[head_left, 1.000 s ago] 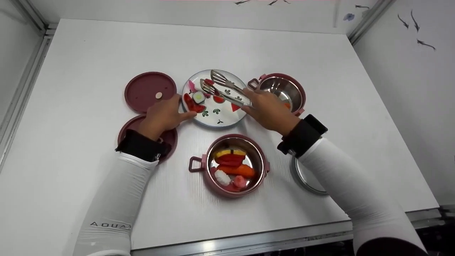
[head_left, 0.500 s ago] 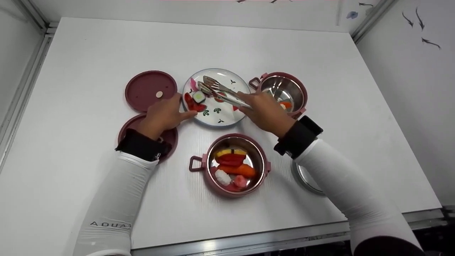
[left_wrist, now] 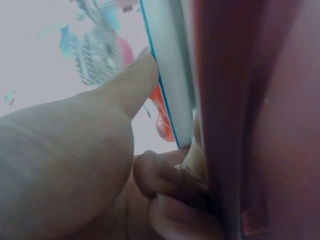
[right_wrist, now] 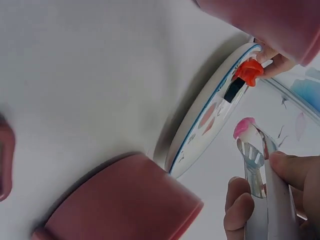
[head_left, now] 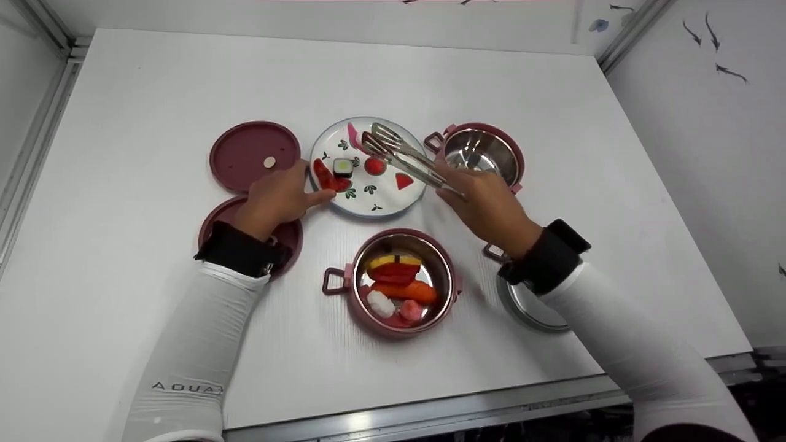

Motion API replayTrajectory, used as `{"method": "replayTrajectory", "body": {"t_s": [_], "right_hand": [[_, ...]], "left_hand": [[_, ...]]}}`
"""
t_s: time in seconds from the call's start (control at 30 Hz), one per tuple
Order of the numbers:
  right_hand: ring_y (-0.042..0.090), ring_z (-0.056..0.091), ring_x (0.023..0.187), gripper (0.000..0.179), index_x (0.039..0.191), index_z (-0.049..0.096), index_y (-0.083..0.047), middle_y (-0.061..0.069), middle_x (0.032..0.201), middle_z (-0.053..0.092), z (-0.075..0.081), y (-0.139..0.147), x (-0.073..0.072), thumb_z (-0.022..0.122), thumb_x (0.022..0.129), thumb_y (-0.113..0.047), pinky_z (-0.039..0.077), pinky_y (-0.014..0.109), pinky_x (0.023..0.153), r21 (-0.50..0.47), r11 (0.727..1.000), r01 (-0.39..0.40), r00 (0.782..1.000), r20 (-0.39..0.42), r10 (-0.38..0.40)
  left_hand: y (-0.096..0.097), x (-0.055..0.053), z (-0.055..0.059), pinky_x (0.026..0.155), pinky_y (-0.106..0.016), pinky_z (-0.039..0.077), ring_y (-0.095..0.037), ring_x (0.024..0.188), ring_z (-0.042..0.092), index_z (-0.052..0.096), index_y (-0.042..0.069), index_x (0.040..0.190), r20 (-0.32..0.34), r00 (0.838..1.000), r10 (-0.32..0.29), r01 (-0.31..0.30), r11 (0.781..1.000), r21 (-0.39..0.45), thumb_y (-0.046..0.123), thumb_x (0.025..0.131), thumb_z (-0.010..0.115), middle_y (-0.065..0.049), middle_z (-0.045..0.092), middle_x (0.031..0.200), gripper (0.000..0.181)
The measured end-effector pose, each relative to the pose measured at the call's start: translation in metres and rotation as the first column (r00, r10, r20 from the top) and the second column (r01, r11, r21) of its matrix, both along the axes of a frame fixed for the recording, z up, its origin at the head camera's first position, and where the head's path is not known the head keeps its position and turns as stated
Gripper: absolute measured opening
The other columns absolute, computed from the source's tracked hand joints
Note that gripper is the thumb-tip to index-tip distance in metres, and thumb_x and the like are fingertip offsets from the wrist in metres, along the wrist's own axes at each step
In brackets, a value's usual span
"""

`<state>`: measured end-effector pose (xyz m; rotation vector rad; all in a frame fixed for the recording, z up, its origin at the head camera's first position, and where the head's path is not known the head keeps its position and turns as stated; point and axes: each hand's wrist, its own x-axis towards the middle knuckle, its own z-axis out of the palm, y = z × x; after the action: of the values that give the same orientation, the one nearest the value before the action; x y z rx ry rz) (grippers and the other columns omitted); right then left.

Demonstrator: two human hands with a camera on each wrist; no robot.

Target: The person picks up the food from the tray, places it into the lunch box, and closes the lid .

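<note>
My left hand (head_left: pixel 276 199) grips the left rim of a white patterned plate (head_left: pixel 387 201), thumb over the edge and other fingers outside it. A red, wavy food piece (head_left: pixel 325 176) and a cucumber sushi roll (head_left: pixel 343 167) lie near that side. My right hand (head_left: pixel 488 205) holds metal tongs (head_left: pixel 417 161) above the plate. Between the tong tips is a pink-and-white food piece (right_wrist: pixel 244 129), which the right wrist view shows raised off the plate. In the head view, the tongs partly cover this pink piece (head_left: pixel 354 136).
A red-walled pot (head_left: pixel 398 331) with several toy foods stands in front of the plate. Another pot (head_left: pixel 516 144) is at the plate's right. Two maroon lids (head_left: pixel 245 144) lie left, one partly under my left wrist. A round silver-rimmed item (head_left: pixel 534 316) is partly beneath my right forearm.
The tongs closed on the pink-and-white piece, then lifted it and moved it to the right. The sushi roll turned slightly. My left hand stayed on the plate rim.
</note>
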<state>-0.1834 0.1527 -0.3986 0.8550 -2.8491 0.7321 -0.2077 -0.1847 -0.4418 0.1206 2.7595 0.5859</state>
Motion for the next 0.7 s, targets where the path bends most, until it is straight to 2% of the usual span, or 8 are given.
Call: {"method": "replayTrajectory", "body": {"t_s": [0.17,0.27,0.47,0.7], "right_hand": [[0.026,0.072,0.095,0.047,0.140,0.058,-0.008,0.015,0.116,0.073,0.007,0.041,0.019,0.069,0.094,-0.011,0.058,0.042,0.078,-0.062,0.998,0.023,0.991,-0.130,-0.031],[0.029,0.073,0.101,0.046,0.137,0.058,-0.001,0.019,0.121,0.071,0.011,0.068,0.031,0.069,0.093,-0.003,0.058,0.042,0.080,-0.070,0.995,0.068,0.980,-0.182,-0.080],[0.038,0.071,0.104,0.046,0.135,0.059,0.003,0.024,0.122,0.068,0.011,0.108,0.047,0.070,0.090,0.000,0.057,0.050,0.079,-0.040,0.983,0.179,0.962,-0.203,-0.184],[0.042,0.070,0.100,0.045,0.135,0.059,0.004,0.027,0.118,0.069,0.004,0.128,0.052,0.070,0.091,-0.002,0.056,0.054,0.079,-0.019,0.977,0.211,0.959,-0.191,-0.211]], "left_hand": [[0.000,-0.001,-0.001,0.103,-0.065,0.039,-0.045,0.126,0.054,0.037,0.005,0.146,0.013,1.000,-0.001,0.001,1.000,0.011,0.065,0.092,0.057,-0.023,0.056,0.140,0.083],[0.000,-0.002,0.000,0.104,-0.066,0.037,-0.045,0.128,0.052,0.036,0.005,0.147,0.019,1.000,-0.005,0.005,1.000,0.017,0.066,0.091,0.056,-0.023,0.054,0.142,0.085],[-0.002,-0.001,0.003,0.104,-0.066,0.036,-0.044,0.127,0.053,0.037,0.005,0.145,0.024,1.000,-0.010,0.009,1.000,0.026,0.065,0.092,0.056,-0.022,0.054,0.142,0.082],[-0.001,0.002,0.005,0.102,-0.066,0.037,-0.043,0.124,0.054,0.039,0.006,0.143,0.022,1.000,-0.006,0.006,1.000,0.030,0.064,0.092,0.057,-0.021,0.055,0.140,0.080]]}}
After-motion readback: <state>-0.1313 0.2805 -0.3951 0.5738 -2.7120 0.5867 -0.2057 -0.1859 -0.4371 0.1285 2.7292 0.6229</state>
